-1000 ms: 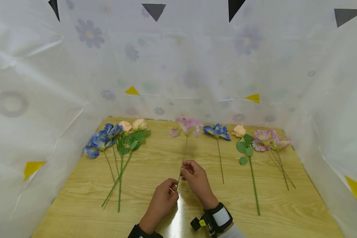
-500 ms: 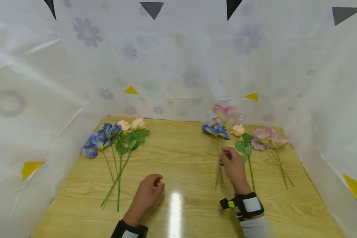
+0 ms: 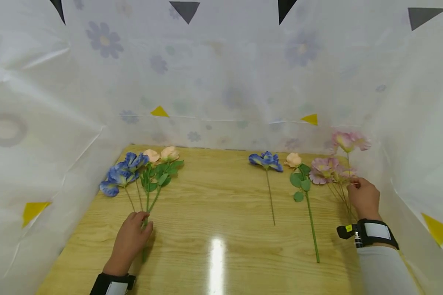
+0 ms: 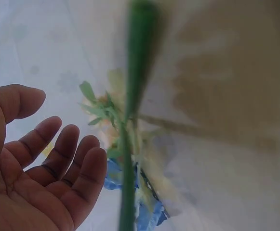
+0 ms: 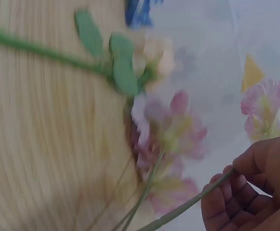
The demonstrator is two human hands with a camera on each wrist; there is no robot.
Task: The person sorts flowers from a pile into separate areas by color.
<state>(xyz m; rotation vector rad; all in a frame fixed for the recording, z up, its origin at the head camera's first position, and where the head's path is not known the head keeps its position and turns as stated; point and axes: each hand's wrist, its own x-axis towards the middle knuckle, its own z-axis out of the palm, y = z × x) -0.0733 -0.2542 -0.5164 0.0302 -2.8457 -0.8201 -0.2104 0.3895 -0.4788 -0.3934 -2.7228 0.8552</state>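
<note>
Right hand [image 3: 362,197] near the desk's right edge, fingers pinched on the thin stem of a pink artificial flower [image 3: 348,140]; the bloom is raised off the desk, above the two pink blooms lying at the far right corner [image 3: 330,170]. In the right wrist view the fingertips [image 5: 236,190] curl round that stem, the held bloom [image 5: 265,108] off to the right against the sheet, the lying pink blooms [image 5: 171,132] blurred below it.

Left hand [image 3: 131,237] palm down near the front left of the light wooden desk [image 3: 221,196], fingers straight and slightly apart, resting on or just over the green stems of the left bunch: blue fabric flowers [image 3: 119,174] and peach roses with green leaves [image 3: 162,157]. Left wrist view shows the fingers [image 4: 67,154] extended, gripping nothing, one blurred green stem [image 4: 130,144] just beside them.

Mid-desk, toward the far edge: a single blue flower [image 3: 265,159] and a peach rose on a long leafy stem [image 3: 294,160], lying flat, side by side, well apart from both hands.

White translucent sheet with flower prints and triangles [image 3: 221,73] walls the desk on three sides.
</note>
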